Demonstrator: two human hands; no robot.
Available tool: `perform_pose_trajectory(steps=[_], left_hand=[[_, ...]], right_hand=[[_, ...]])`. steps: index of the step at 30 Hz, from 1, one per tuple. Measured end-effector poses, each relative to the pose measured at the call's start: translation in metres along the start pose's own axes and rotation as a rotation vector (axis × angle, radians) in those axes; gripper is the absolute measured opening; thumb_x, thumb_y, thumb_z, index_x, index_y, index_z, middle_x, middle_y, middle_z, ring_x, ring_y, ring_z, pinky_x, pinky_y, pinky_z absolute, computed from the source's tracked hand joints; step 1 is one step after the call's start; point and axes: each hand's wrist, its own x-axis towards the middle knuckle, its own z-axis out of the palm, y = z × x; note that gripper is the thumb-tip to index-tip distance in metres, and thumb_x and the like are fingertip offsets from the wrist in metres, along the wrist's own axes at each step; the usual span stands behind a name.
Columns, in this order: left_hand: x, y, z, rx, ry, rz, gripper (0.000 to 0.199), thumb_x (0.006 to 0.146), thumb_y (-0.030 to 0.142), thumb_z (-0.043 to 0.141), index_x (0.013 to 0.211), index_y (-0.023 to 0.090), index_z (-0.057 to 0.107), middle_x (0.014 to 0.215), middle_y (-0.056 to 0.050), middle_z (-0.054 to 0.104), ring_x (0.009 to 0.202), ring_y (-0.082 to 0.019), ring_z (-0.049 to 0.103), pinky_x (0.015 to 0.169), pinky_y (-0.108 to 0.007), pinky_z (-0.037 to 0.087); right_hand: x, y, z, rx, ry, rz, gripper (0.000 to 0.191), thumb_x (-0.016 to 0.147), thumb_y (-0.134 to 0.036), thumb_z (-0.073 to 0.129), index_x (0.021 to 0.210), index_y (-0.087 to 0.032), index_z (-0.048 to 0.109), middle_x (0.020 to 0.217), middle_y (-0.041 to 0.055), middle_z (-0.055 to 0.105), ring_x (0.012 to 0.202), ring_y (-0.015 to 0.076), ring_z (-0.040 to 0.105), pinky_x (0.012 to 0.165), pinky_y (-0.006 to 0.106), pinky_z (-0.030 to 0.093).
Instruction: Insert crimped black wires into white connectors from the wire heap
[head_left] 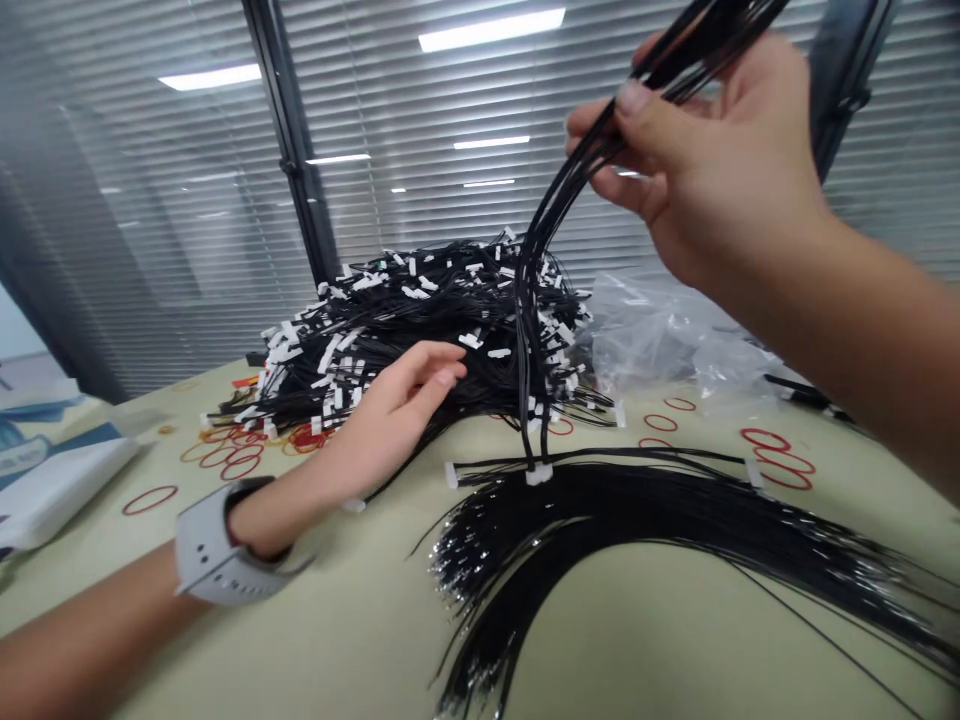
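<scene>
High on the right, my right hand [720,160] is closed round a bundle of thin black cables [559,200]. The bundle hangs down to white connectors [538,474] at its lower end, just above the table. My left hand [409,395], with a grey watch strap on the wrist, reaches to the front of a large heap of black cables with white connectors [420,300]. Its thumb and forefinger are slightly apart with nothing seen between them; the other fingers are hidden. Below my right hand lies a thick curved bundle of black wires [645,500] with shiny metal ends.
Red and yellow rubber bands [240,462] are scattered on the pale green table [315,640]. Clear plastic bags [660,335] lie to the right of the heap. A white and blue package [67,480] is at the left edge. A glass partition with blinds [420,130] stands behind.
</scene>
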Motion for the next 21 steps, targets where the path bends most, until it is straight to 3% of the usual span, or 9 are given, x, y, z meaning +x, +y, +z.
perform_pose_trajectory(steps=[2,4,7,11,14,17,21], left_hand=[[-0.007,0.011,0.009,-0.047,-0.144,-0.058,0.03,0.085,0.039,0.043,0.105,0.02,0.053,0.102,-0.004,0.059,0.094,-0.016,0.055,0.086,-0.032,0.042],[-0.011,0.018,0.02,-0.073,-0.231,-0.133,0.036,0.077,0.04,0.055,0.106,0.02,0.051,0.104,-0.006,0.057,0.093,-0.018,0.055,0.081,-0.032,0.045],[-0.011,0.017,0.036,-0.114,-0.259,-0.181,0.046,0.068,0.033,0.066,0.107,0.018,0.048,0.104,-0.008,0.055,0.094,-0.018,0.054,0.08,-0.032,0.046],[-0.007,0.01,0.049,-0.187,-0.291,-0.191,0.032,0.07,0.029,0.065,0.095,0.016,0.05,0.097,-0.006,0.058,0.085,-0.015,0.057,0.078,-0.03,0.046],[-0.008,0.008,0.051,-0.195,-0.292,-0.188,0.019,0.074,0.025,0.06,0.088,0.015,0.052,0.091,-0.005,0.061,0.081,-0.013,0.058,0.076,-0.028,0.045],[-0.009,0.008,0.049,-0.216,-0.33,-0.209,0.014,0.078,0.018,0.054,0.091,0.013,0.054,0.09,-0.004,0.061,0.082,-0.012,0.058,0.077,-0.026,0.044],[-0.01,0.006,0.043,-0.237,-0.365,-0.139,0.011,0.08,0.013,0.049,0.09,0.013,0.054,0.089,-0.003,0.061,0.083,-0.012,0.058,0.078,-0.024,0.043]], right_hand=[[-0.003,-0.006,0.003,-0.105,-0.017,-0.097,0.025,0.077,-0.015,0.057,0.091,-0.021,0.037,0.088,-0.0035,0.057,0.09,0.0106,0.06,0.061,0.018,0.049],[-0.006,-0.013,0.007,-0.188,-0.024,-0.147,0.027,0.078,-0.018,0.056,0.092,-0.023,0.034,0.098,-0.0037,0.055,0.092,0.0084,0.059,0.062,0.017,0.049],[-0.01,-0.023,0.012,-0.217,0.018,-0.137,0.029,0.079,-0.016,0.054,0.092,-0.023,0.029,0.091,-0.0046,0.058,0.092,0.0074,0.059,0.061,0.015,0.049],[-0.012,-0.03,0.018,-0.194,0.046,-0.136,0.029,0.081,-0.012,0.05,0.079,-0.024,0.024,0.079,-0.0058,0.058,0.088,0.0074,0.061,0.059,0.015,0.048],[-0.011,-0.032,0.019,-0.261,0.032,-0.195,0.024,0.081,-0.012,0.046,0.073,-0.023,0.026,0.073,-0.0073,0.054,0.09,0.0071,0.06,0.061,0.016,0.049],[-0.011,-0.033,0.018,-0.37,-0.016,-0.286,0.012,0.081,-0.015,0.041,0.07,-0.019,0.039,0.072,-0.0072,0.055,0.091,0.0075,0.06,0.061,0.017,0.049],[-0.015,-0.037,0.011,-0.413,0.007,-0.287,0.016,0.082,-0.016,0.04,0.067,-0.017,0.047,0.083,-0.0057,0.058,0.09,0.0073,0.06,0.072,0.021,0.049]])
